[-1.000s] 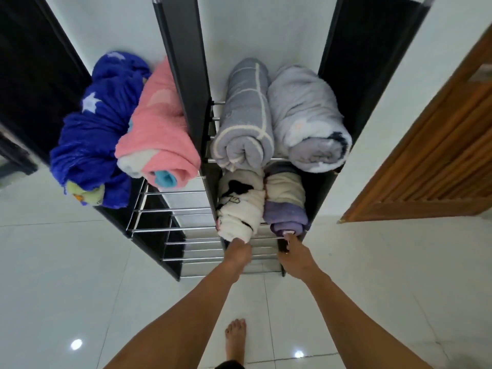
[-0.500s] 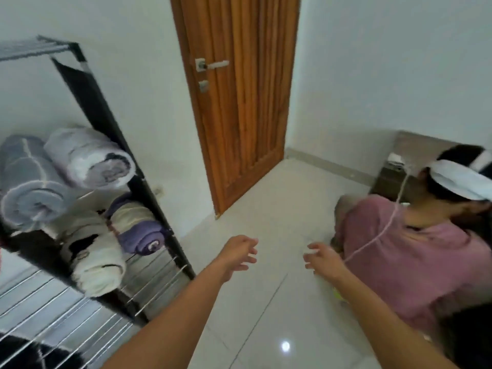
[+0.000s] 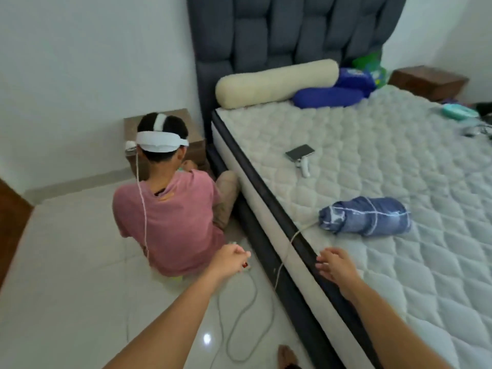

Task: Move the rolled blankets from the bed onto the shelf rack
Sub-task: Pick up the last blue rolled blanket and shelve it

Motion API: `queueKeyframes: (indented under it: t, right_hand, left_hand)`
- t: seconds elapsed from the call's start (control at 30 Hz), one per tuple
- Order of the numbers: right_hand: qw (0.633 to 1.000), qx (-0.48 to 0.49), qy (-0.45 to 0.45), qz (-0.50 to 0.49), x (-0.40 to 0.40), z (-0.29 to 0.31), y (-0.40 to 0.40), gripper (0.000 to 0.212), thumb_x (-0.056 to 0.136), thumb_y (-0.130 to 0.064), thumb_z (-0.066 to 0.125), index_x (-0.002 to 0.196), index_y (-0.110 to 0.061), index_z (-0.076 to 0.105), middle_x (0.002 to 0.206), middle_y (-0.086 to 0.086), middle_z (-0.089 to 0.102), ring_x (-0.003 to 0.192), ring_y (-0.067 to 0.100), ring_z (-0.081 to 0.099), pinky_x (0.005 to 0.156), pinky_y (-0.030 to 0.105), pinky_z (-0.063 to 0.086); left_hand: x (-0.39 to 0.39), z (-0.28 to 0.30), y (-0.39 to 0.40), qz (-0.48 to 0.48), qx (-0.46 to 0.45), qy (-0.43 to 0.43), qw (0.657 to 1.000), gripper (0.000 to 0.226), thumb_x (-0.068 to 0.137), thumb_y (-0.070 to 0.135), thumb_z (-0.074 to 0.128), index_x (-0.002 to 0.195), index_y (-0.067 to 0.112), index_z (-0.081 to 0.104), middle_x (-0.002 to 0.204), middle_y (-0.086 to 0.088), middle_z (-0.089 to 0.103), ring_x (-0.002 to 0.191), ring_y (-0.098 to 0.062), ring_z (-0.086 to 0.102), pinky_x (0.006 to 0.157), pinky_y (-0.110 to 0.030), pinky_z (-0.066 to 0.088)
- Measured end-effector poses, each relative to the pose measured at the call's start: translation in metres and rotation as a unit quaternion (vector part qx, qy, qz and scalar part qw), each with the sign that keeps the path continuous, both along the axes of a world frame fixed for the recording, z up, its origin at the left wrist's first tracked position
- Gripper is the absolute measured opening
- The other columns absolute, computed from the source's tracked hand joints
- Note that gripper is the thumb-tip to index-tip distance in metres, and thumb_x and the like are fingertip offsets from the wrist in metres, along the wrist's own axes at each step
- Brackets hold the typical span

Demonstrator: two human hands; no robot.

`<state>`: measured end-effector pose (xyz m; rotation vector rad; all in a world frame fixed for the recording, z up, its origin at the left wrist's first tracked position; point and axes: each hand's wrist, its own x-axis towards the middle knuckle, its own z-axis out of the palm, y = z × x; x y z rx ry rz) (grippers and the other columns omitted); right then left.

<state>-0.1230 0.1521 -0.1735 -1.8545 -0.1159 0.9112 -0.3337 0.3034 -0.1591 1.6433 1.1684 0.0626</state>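
Note:
One rolled blanket, blue with thin white lines, lies on the bare quilted mattress near its left edge. My right hand hovers over the mattress edge just below and left of the roll, fingers spread and empty. My left hand is out over the floor beside the bed, fingers loosely curled, holding nothing. The shelf rack is out of view.
A person in a pink shirt sits on the floor against the bed, close to my left hand. A white cable loops across the tiles. On the mattress lie a phone, a cream bolster and blue pillows. Nightstands stand at both sides.
My view has swung right from the shelf rack, past the wooden door, to the bed. Both hands left the rolls on the lower shelf and now reach out empty toward the bed.

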Motion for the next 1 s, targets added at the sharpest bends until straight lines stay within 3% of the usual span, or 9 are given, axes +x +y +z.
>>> queueKeyframes:
  t: [0.2, 0.3, 0.37, 0.47, 0.6, 0.7, 0.8, 0.87, 1.0]
  right_hand:
    - [0.99, -0.042, 0.052, -0.128, 0.131, -0.037, -0.063, 0.024, 0.093, -0.018, 0.054, 0.113, -0.004, 0.052, 0.093, 0.01, 0.056, 0.089, 0.025, 0.056, 0.066, 0.032, 0.049]
    - [0.983, -0.055, 0.058, -0.166, 0.204, -0.049, -0.075, 0.031, 0.091, -0.019, 0.059, 0.117, -0.004, 0.05, 0.104, 0.015, 0.056, 0.094, 0.026, 0.055, 0.083, 0.042, 0.05]
    - [0.978, -0.076, 0.058, -0.186, 0.252, -0.055, -0.079, 0.033, 0.089, -0.021, 0.061, 0.116, -0.005, 0.051, 0.112, 0.02, 0.057, 0.098, 0.029, 0.056, 0.09, 0.046, 0.05]
    - [0.979, -0.103, 0.037, -0.174, 0.319, -0.066, -0.07, 0.026, 0.088, -0.025, 0.061, 0.105, -0.007, 0.051, 0.124, 0.027, 0.056, 0.107, 0.037, 0.057, 0.095, 0.051, 0.047]
    - [0.98, -0.147, 0.0, -0.134, 0.394, -0.077, -0.037, 0.068, 0.084, -0.043, 0.063, 0.137, -0.008, 0.037, 0.139, 0.019, 0.048, 0.122, 0.038, 0.05, 0.104, 0.051, 0.042]
    - [0.983, -0.167, -0.007, -0.077, 0.43, -0.084, -0.015, 0.075, 0.079, -0.055, 0.062, 0.135, -0.009, 0.041, 0.137, 0.018, 0.052, 0.12, 0.037, 0.053, 0.103, 0.051, 0.044]
    - [0.985, -0.17, 0.014, -0.003, 0.442, -0.088, -0.002, 0.068, 0.084, -0.056, 0.055, 0.13, -0.006, 0.05, 0.132, 0.018, 0.055, 0.117, 0.036, 0.055, 0.101, 0.045, 0.045]
    - [0.986, -0.164, 0.034, 0.013, 0.444, -0.092, 0.0, 0.067, 0.085, -0.056, 0.053, 0.13, -0.006, 0.05, 0.133, 0.019, 0.055, 0.117, 0.038, 0.054, 0.099, 0.044, 0.044]
    - [0.99, -0.144, 0.009, 0.007, 0.44, -0.088, -0.003, 0.058, 0.086, -0.05, 0.056, 0.123, -0.005, 0.055, 0.126, 0.02, 0.06, 0.111, 0.036, 0.057, 0.095, 0.044, 0.046]
  left_hand:
    - [0.152, -0.031, -0.003, -0.074, -0.015, 0.045, 0.996, 0.021, 0.09, 0.032, 0.059, 0.077, 0.017, 0.051, 0.073, -0.001, 0.058, 0.057, -0.015, 0.059, 0.048, -0.023, 0.039]
    - [0.226, -0.06, 0.003, -0.1, -0.008, 0.101, 0.99, 0.029, 0.086, 0.042, 0.059, 0.072, 0.019, 0.05, 0.072, -0.002, 0.059, 0.083, -0.03, 0.069, 0.068, -0.035, 0.052]
    - [0.27, -0.072, 0.002, -0.105, -0.012, 0.126, 0.986, 0.033, 0.086, 0.047, 0.058, 0.089, 0.014, 0.058, 0.088, -0.009, 0.065, 0.101, -0.036, 0.066, 0.086, -0.039, 0.053]
    - [0.325, -0.074, -0.002, -0.081, -0.038, 0.14, 0.986, 0.059, 0.085, 0.053, 0.057, 0.123, 0.009, 0.057, 0.12, -0.015, 0.066, 0.11, -0.033, 0.063, 0.086, -0.035, 0.048]
    - [0.374, -0.084, 0.009, -0.003, -0.086, 0.131, 0.988, 0.065, 0.075, 0.059, 0.066, 0.118, 0.012, 0.054, 0.118, -0.01, 0.065, 0.107, -0.028, 0.063, 0.085, -0.034, 0.051]
    - [0.397, -0.09, 0.016, 0.052, -0.136, 0.128, 0.981, 0.064, 0.069, 0.06, 0.071, 0.109, 0.015, 0.049, 0.119, -0.01, 0.063, 0.106, -0.028, 0.063, 0.094, -0.042, 0.053]
    - [0.417, -0.088, 0.017, 0.105, -0.179, 0.12, 0.971, 0.042, 0.082, 0.043, 0.071, 0.099, 0.012, 0.049, 0.108, -0.011, 0.063, 0.092, -0.024, 0.064, 0.071, -0.031, 0.054]
    - [0.425, -0.087, 0.018, 0.113, -0.212, 0.127, 0.962, 0.041, 0.085, 0.04, 0.069, 0.106, 0.009, 0.052, 0.102, -0.011, 0.063, 0.078, -0.021, 0.062, 0.055, -0.026, 0.047]
    - [0.431, -0.088, 0.021, 0.122, -0.242, 0.135, 0.953, 0.041, 0.083, 0.043, 0.07, 0.107, 0.009, 0.063, 0.087, -0.008, 0.068, 0.073, -0.02, 0.064, 0.053, -0.027, 0.05]
